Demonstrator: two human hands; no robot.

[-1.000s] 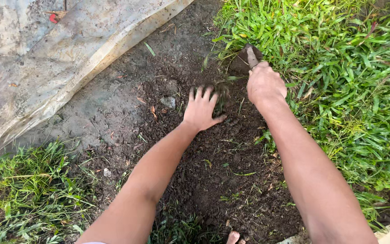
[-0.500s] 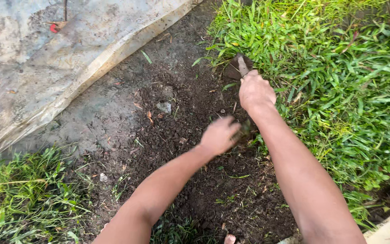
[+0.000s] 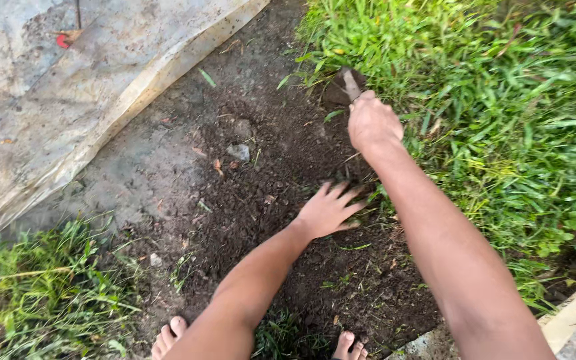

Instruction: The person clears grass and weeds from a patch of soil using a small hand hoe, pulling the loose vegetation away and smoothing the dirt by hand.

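Two bare feet (image 3: 171, 333) are showing at the near edge of the dark soil patch (image 3: 248, 200). Just beyond, the left hand (image 3: 328, 210) is lying on the soil with fingers spread apart, gripping nothing. Farther off, the right hand (image 3: 371, 123) is closing tight around a small digging tool (image 3: 349, 83), its blade meeting the soil at the grass (image 3: 501, 113) edge. A grey tarp (image 3: 55, 100) is lying along the far left corner.

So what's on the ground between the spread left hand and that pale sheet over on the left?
In the head view, mostly dark loose soil lies between the left hand and the pale sheet, with a small grey stone and scattered dry leaf bits.
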